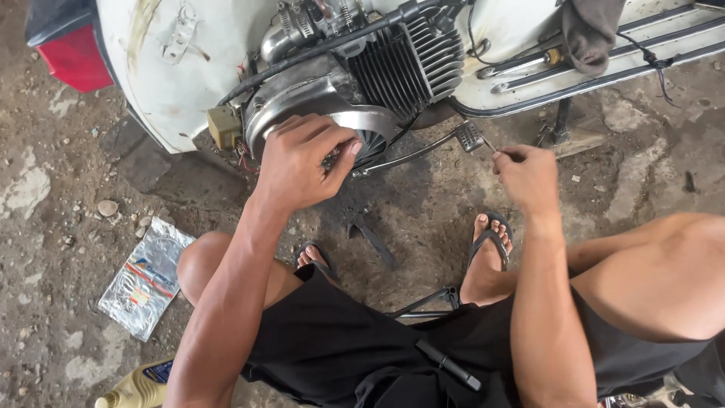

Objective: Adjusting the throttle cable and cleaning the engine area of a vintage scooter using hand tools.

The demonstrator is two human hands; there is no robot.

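Left hand (302, 162) on flywheel cover (302, 102) — right hand (529, 177) pinches thin tool (489, 143)

You squatted on a rough, stained concrete floor (423, 204) strewn with pebbles (108, 207), in flat daylight.

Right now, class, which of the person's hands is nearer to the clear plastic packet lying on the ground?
Left. The left hand rests on the engine's fan cover, above and right of the plastic packet. The right hand pinches a thin tool much farther right.
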